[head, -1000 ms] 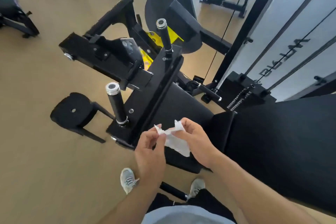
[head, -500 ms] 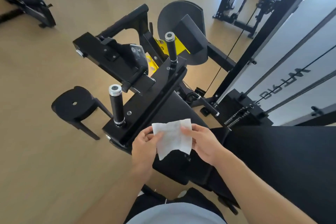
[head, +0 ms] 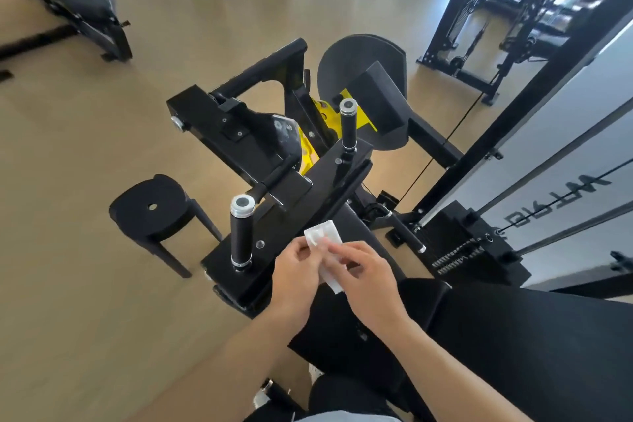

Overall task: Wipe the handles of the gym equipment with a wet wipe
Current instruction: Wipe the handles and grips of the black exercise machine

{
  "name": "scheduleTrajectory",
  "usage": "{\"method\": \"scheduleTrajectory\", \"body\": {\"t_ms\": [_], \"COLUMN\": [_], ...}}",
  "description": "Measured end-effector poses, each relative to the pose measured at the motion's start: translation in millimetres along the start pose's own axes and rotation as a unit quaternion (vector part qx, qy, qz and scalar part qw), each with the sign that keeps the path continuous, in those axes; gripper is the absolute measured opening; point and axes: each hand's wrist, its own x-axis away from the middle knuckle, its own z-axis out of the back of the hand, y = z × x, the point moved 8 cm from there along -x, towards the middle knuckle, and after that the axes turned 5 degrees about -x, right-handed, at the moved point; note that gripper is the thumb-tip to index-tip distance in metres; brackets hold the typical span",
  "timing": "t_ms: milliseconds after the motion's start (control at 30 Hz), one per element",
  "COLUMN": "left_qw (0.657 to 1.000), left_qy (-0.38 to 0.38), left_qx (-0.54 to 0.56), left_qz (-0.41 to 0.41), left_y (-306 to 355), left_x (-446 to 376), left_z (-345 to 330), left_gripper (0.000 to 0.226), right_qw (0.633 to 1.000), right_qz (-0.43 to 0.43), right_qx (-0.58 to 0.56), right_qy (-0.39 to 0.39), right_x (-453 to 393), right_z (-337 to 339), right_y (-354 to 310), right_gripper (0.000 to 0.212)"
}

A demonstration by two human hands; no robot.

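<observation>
Both hands, the left hand (head: 294, 271) and right hand (head: 368, 276), pinch the wet wipe (head: 325, 250) between them, just beside the near handle (head: 240, 233). Best to fold it into 1 flat pad, then wrap each of the 2 handles fully; the far handle (head: 348, 125) waits beyond.
</observation>
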Motion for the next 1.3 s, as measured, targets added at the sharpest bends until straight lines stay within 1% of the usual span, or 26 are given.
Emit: {"method": "scheduleTrajectory", "body": {"t_ms": [67,100,133,167,200,233,267,333,400,467,533,600,700,767,800,833,900,967,1000,1067,1167,1233,1300], "left_qw": [1.0,1.0,1.0,1.0,0.999,0.999,0.998,0.997,0.988,0.972,0.96,0.941,0.915,0.906,0.901,0.896,0.892,0.894,0.898,0.904,0.912,0.917,0.919], "left_qy": [0.019,0.019,0.012,0.006,0.004,0.008,0.018,0.04,0.065,0.08,0.092,0.115,0.143,0.148,0.153,0.157,0.158,0.161,0.161,0.158,0.149,0.147,0.15], "left_qx": [-0.011,-0.013,-0.013,-0.021,-0.031,-0.043,-0.052,-0.056,-0.103,-0.156,-0.18,-0.214,-0.258,-0.283,-0.295,-0.305,-0.313,-0.304,-0.296,-0.287,-0.275,-0.262,-0.252], "left_qz": [-0.01,-0.013,-0.015,-0.017,-0.019,-0.023,-0.027,-0.04,-0.093,-0.155,-0.193,-0.235,-0.275,-0.278,-0.279,-0.281,-0.286,-0.286,-0.282,-0.273,-0.264,-0.262,-0.264], "left_y": [7.0,11.3,16.0,20.5,24.5,28.9,33.1,44.1,66.3,96.7,126.7,157.5,193.3,206.3,210.4,213.5,217.5,219.3,219.5,218.1,215.3,214.5,214.5], "left_x": [-10.6,-15.0,-19.0,-22.6,-26.4,-30.9,-35.8,-45.5,-54.8,-60.7,-66.7,-73.4,-89.2,-101.3,-106.6,-111.2,-116.9,-118.9,-118.7,-120.1,-122.5,-123.7,-123.0], "left_z": [-1.8,-6.3,-13.7,-21.7,-29.3,-35.8,-40.6,-48.3,-53.7,-61.0,-67.0,-70.3,-72.9,-73.5,-73.2,-72.5,-73.1,-73.0,-72.6,-71.0,-68.5,-68.2,-68.8], "left_gripper": [0.012,0.012,0.013,0.012,0.011,0.008,0.006,0.018,0.031,0.037,0.04,0.041,0.038,0.035,0.033,0.03,0.024,0.019,0.019,0.019,0.022,0.022,0.02], "right_qw": [0.992,0.98,0.96,0.935,0.917,0.91,0.908,0.9,0.906,0.911,0.914,0.931,0.96,0.961,0.958,0.956,0.96,0.977,0.98,0.975,0.97,0.971,0.976], "right_qz": [-0.087,-0.146,-0.204,-0.246,-0.261,-0.264,-0.265,-0.26,-0.22,-0.165,-0.117,-0.089,-0.066,-0.025,0.005,0.038,0.09,0.129,0.162,0.218,0.234,0.23,0.215], "right_qx": [-0.088,-0.136,-0.193,-0.251,-0.293,-0.312,-0.322,-0.346,-0.332,-0.308,-0.302,-0.283,-0.255,-0.275,-0.286,-0.292,-0.263,-0.169,-0.112,-0.046,-0.058,-0.061,-0.033], "right_qy": [0.041,0.028,-0.007,-0.051,-0.075,-0.069,-0.041,0.053,0.145,0.221,0.244,0.213,0.098,0.03,0.014,0.011,0.029,0.035,0.031,0.004,-0.022,-0.012,-0.004], "right_x": [-11.7,-18.2,-23.8,-27.8,-33.1,-41.3,-51.1,-76.7,-109.9,-142.9,-173.0,-201.1,-225.8,-224.4,-221.1,-218.5,-220.0,-231.5,-237.6,-244.7,-247.4,-249.2,-253.9], "right_z": [18.7,22.3,20.5,15.7,14.5,18.6,26.4,49.1,77.8,103.7,112.6,102.9,70.0,54.8,52.8,53.8,60.3,62.4,61.1,54.3,49.6,48.8,47.4], "right_y": [20.6,32.3,43.2,50.4,53.2,55.9,58.2,65.2,61.7,46.3,24.3,1.0,-22.5,-30.7,-31.8,-32.0,-28.4,-31.7,-35.3,-41.0,-43.0,-37.5,-23.0], "right_gripper": [0.027,0.037,0.045,0.046,0.041,0.035,0.029,0.02,0.016,0.016,0.016,0.014,0.012,0.022,0.027,0.027,0.019,0.039,0.047,0.05,0.05,0.048,0.048]}}
